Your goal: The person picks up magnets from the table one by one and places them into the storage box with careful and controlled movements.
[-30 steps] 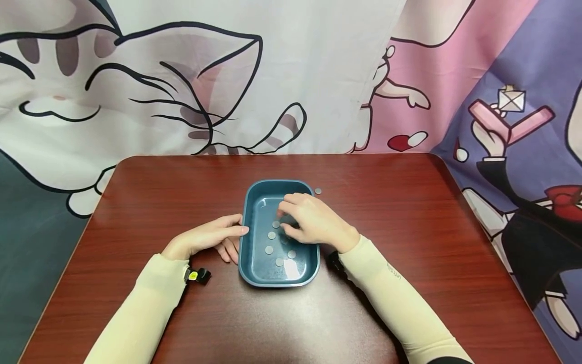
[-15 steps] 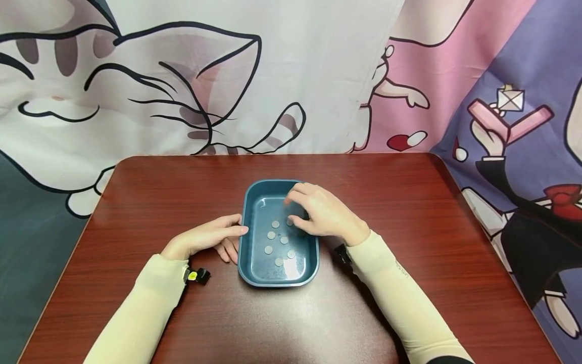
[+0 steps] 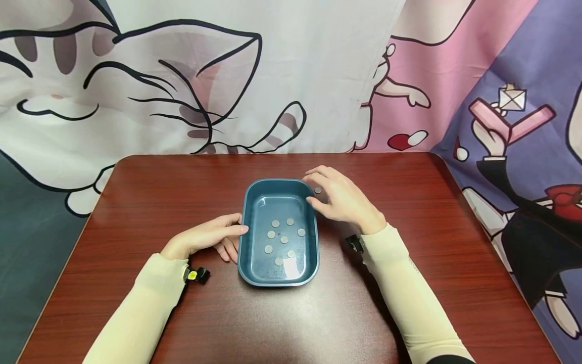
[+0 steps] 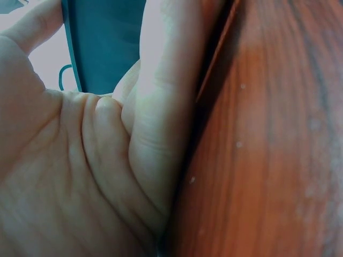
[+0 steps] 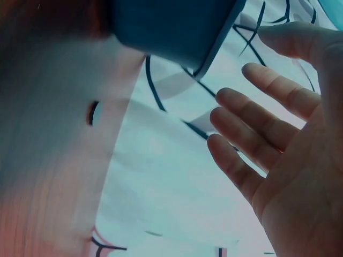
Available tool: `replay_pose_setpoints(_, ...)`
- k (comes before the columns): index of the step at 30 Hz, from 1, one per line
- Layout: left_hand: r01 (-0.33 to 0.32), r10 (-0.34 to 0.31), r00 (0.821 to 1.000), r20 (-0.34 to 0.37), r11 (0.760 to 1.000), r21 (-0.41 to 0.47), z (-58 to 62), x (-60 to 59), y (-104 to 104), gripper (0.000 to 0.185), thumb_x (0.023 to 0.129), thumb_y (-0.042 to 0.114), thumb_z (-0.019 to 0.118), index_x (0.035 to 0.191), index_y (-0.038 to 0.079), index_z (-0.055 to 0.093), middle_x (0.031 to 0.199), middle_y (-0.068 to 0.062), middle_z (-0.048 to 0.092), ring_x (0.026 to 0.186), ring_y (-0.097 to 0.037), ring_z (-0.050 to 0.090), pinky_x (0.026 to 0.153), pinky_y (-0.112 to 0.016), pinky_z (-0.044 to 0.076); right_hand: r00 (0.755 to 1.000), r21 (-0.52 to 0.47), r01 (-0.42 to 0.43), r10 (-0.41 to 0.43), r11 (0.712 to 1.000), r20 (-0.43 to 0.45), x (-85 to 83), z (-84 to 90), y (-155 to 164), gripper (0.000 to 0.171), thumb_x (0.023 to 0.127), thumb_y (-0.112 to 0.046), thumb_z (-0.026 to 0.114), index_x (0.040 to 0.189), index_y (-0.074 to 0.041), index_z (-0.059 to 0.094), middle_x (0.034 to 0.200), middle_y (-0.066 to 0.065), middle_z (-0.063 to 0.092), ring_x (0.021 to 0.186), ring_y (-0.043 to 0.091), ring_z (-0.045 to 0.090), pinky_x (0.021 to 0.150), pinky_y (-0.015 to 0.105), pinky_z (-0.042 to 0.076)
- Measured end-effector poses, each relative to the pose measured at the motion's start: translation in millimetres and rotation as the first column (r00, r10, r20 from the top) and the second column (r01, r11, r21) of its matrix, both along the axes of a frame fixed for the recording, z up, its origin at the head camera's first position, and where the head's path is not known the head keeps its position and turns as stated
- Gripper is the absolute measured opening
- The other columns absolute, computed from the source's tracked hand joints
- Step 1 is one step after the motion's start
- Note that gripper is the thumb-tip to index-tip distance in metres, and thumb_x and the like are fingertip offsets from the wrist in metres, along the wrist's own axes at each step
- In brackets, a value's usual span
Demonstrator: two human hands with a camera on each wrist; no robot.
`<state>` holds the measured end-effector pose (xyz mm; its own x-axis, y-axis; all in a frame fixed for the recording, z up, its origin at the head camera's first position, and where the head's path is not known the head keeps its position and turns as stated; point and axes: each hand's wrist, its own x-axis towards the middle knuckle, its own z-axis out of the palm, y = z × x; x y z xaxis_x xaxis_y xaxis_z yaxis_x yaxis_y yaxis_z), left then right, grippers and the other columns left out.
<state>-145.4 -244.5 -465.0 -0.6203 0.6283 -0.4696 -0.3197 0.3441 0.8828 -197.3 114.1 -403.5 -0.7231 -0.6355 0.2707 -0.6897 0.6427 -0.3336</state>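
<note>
A blue rectangular tray [image 3: 278,275] with rounded corners lies on the table, several silver coins [image 3: 284,239] spread flat across its floor. At its left wall, my left hand [image 3: 206,237] holds the tray, thumb over the rim and fingers against the outside. The left wrist view shows the palm [image 4: 69,176] close to the tray wall [image 4: 104,48]. My right hand [image 3: 343,197] hovers by the tray's far right corner, fingers loosely bent and apart. Under those fingers a single coin [image 3: 318,190] lies on the table; the right wrist view shows this coin [image 5: 94,113] below the spread fingers.
The reddish-brown wooden table [image 3: 182,177] has rounded far corners. Behind it hangs a cloth [image 3: 318,76] printed with cartoon figures. A small black wrist camera [image 3: 200,275] sits beside the left cuff, another [image 3: 354,243] beside the right cuff.
My right hand has moved from over the tray, right and away from me, to the coin outside it. Coins formerly covered by that hand now show. The left hand and tray have stayed put.
</note>
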Motion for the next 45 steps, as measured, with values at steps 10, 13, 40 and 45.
replay_pose_setpoints(10, 0.003, -0.002, 1.0, -0.006, 1.0, 0.008, -0.3, 1.1, -1, 0.042, 0.107, 0.042, 0.055, 0.117, 0.002, 0.047, 0.092, -0.026, 0.077, 0.079, -0.04, 0.078, 0.066, -0.043, 0.065, 0.998, 0.019, 0.055, -0.056, 0.998, 0.031, -10.1, -10.6, 9, 0.041, 0.092, -0.027, 0.074, 0.129, -0.01, 0.067, 0.126, 0.004, 0.066, 0.117, 0.022, 0.061, 0.107, 0.042, 0.05)
replay_pose_setpoints(13, 0.002, -0.001, 1.0, -0.01, 1.0, 0.008, 0.2, 1.1, -1, 0.042, 0.107, 0.043, 0.055, 0.117, 0.003, 0.047, 0.092, -0.026, 0.077, 0.079, -0.04, 0.078, 0.066, -0.043, 0.065, 0.996, 0.027, 0.08, -0.081, 0.996, 0.046, -12.2, -13.2, 12, 0.04, 0.092, -0.026, 0.073, 0.129, -0.01, 0.066, 0.126, 0.005, 0.066, 0.116, 0.023, 0.061, 0.107, 0.043, 0.051)
replay_pose_setpoints(40, -0.001, 0.001, 1.0, 0.001, 1.0, -0.008, -0.9, 1.2, -1, 0.044, 0.106, 0.044, 0.056, 0.115, 0.003, 0.046, 0.09, -0.025, 0.076, 0.079, -0.041, 0.078, 0.067, -0.044, 0.065, 0.984, 0.299, 0.114, -0.15, 0.947, 0.099, -32.9, -45.1, 0, 0.028, 0.087, -0.014, 0.074, 0.112, -0.004, 0.07, 0.106, 0.014, 0.06, 0.093, 0.03, 0.064, 0.094, 0.044, 0.055)
replay_pose_setpoints(45, -0.003, 0.003, 1.0, -0.009, 1.0, -0.015, -0.4, 0.0, -1, 0.042, 0.106, 0.044, 0.056, 0.116, 0.004, 0.047, 0.09, -0.025, 0.077, 0.078, -0.041, 0.078, 0.066, -0.044, 0.065, 0.98, 0.332, 0.133, -0.173, 0.934, 0.094, -36.5, -44.4, -1, 0.025, 0.085, -0.011, 0.074, 0.108, -0.002, 0.067, 0.104, 0.015, 0.062, 0.093, 0.032, 0.065, 0.093, 0.045, 0.056)
